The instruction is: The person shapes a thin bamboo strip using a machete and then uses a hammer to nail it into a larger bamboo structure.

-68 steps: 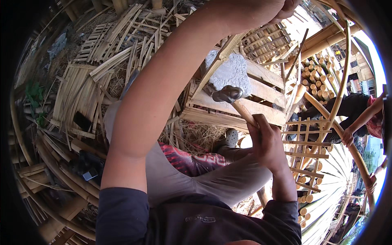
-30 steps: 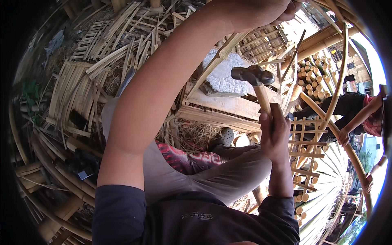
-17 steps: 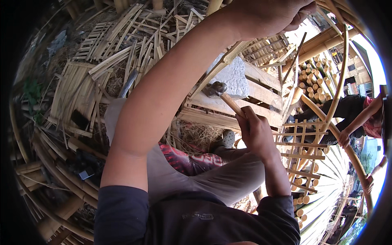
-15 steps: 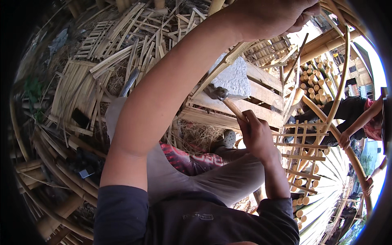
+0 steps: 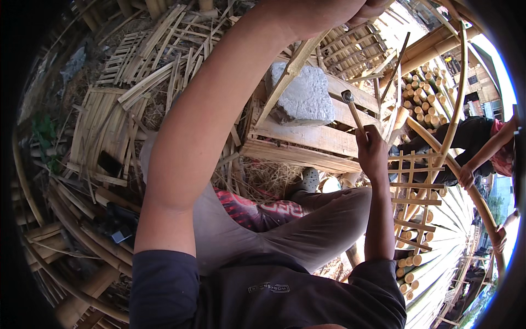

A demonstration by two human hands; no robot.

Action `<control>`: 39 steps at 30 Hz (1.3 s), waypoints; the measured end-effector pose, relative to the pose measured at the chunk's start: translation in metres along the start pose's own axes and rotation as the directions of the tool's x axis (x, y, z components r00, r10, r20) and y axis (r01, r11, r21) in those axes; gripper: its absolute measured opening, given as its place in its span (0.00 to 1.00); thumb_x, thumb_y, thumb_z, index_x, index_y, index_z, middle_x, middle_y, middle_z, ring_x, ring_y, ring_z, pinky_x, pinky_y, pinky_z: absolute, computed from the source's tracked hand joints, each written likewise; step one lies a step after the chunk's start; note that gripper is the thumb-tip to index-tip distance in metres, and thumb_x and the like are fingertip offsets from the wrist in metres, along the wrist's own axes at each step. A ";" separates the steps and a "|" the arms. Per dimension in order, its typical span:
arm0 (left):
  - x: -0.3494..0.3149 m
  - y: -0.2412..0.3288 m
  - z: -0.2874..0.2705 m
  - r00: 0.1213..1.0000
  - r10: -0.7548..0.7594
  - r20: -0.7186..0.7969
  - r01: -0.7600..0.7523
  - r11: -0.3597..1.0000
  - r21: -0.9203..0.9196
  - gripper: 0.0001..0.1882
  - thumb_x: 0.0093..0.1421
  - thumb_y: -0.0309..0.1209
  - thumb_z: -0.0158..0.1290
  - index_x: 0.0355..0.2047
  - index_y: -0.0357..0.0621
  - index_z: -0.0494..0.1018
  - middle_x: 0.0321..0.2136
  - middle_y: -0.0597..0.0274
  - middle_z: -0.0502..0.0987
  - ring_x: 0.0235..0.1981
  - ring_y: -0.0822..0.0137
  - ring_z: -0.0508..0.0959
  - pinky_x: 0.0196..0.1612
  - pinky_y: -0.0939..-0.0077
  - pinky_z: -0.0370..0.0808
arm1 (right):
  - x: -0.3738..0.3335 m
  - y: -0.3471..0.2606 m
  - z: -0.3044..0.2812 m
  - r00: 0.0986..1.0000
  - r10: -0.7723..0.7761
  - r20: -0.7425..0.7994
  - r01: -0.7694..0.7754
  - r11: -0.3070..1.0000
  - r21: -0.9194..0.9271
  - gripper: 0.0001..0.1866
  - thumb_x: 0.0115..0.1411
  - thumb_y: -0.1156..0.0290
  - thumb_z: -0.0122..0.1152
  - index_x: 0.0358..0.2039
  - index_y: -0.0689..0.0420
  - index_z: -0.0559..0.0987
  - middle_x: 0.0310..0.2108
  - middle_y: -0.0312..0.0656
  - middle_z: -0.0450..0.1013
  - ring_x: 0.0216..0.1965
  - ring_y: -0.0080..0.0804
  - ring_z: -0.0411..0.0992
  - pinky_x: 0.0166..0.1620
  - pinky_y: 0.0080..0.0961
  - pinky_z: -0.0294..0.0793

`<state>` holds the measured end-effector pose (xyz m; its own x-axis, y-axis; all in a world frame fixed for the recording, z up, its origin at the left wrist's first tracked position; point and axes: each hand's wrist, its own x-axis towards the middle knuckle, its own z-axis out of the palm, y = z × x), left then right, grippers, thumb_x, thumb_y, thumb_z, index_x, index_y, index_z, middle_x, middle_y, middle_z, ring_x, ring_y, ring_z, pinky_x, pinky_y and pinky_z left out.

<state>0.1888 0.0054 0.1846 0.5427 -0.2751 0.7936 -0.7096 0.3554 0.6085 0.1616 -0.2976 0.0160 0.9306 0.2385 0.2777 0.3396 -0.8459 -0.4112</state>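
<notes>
Wooden pallet [image 5: 307, 137] under grey stone block [image 5: 304, 98], left hand [image 5: 329, 13] raised, cut off at top edge, pinching bamboo strip [image 5: 285, 77], right hand [image 5: 371, 151] fisted around hammer [image 5: 353, 109], head partly blurred

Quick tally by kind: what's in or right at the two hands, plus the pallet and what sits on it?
Wooden-handled hammer in right hand: 1
Slanting bamboo pole at left hand: 1
Rough grey stone block: 1
Pale wooden slatted pallet: 1
Total: 4
</notes>
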 end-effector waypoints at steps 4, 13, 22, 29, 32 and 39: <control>0.000 0.003 0.002 0.999 -0.038 0.000 0.038 0.999 0.011 0.32 0.69 0.67 0.27 0.21 0.58 0.55 0.10 0.77 0.48 0.10 0.79 0.47 0.12 0.82 0.49 | 0.018 0.040 0.020 0.997 0.076 0.027 -0.077 0.997 0.029 0.12 0.69 0.66 0.55 0.38 0.63 0.76 0.27 0.64 0.76 0.31 0.63 0.77 0.33 0.46 0.73; -0.002 0.016 0.001 0.995 -0.082 -0.054 0.086 0.992 0.092 0.32 0.67 0.69 0.30 0.22 0.57 0.57 0.11 0.77 0.49 0.10 0.80 0.48 0.13 0.83 0.50 | 0.061 0.133 0.124 0.975 0.197 0.097 -0.187 0.977 -0.105 0.13 0.68 0.66 0.53 0.41 0.65 0.73 0.35 0.68 0.76 0.40 0.70 0.74 0.43 0.56 0.73; -0.003 0.003 -0.004 0.997 -0.041 -0.064 0.040 0.999 -0.020 0.31 0.69 0.68 0.33 0.23 0.57 0.57 0.13 0.79 0.50 0.12 0.81 0.49 0.14 0.84 0.48 | 0.057 0.186 0.143 0.957 0.222 0.185 -0.186 0.963 -0.196 0.14 0.64 0.70 0.54 0.44 0.68 0.70 0.38 0.69 0.76 0.42 0.69 0.75 0.46 0.56 0.73; -0.021 0.020 -0.024 0.973 -0.037 -0.227 0.042 0.999 0.021 0.29 0.70 0.65 0.34 0.25 0.57 0.58 0.14 0.79 0.48 0.12 0.81 0.48 0.15 0.84 0.47 | 0.060 0.148 0.130 0.959 0.138 0.247 -0.047 0.938 -0.344 0.32 0.62 0.57 0.62 0.57 0.70 0.68 0.44 0.70 0.75 0.48 0.68 0.73 0.53 0.54 0.72; -0.032 0.027 -0.047 0.925 0.004 -0.380 -0.018 0.999 -0.034 0.26 0.73 0.60 0.34 0.26 0.56 0.59 0.14 0.80 0.49 0.13 0.80 0.49 0.14 0.84 0.48 | 0.067 0.123 0.130 0.987 0.000 0.159 0.031 0.981 -0.191 0.33 0.61 0.63 0.64 0.61 0.66 0.65 0.50 0.68 0.71 0.53 0.68 0.69 0.57 0.52 0.70; -0.120 0.129 -0.077 0.843 -0.039 -0.537 0.095 0.993 0.077 0.23 0.76 0.49 0.35 0.26 0.50 0.60 0.17 0.75 0.52 0.19 0.78 0.50 0.25 0.78 0.49 | 0.067 0.034 0.095 0.874 -0.387 -0.295 0.400 0.916 -0.019 0.26 0.59 0.78 0.62 0.58 0.62 0.69 0.51 0.57 0.70 0.49 0.56 0.71 0.51 0.44 0.75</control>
<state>0.0669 0.1527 0.1680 0.7262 0.2341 0.6464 -0.6875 0.2579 0.6789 0.2481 -0.2652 -0.0617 0.6410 0.3951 0.6580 0.6804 -0.6892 -0.2490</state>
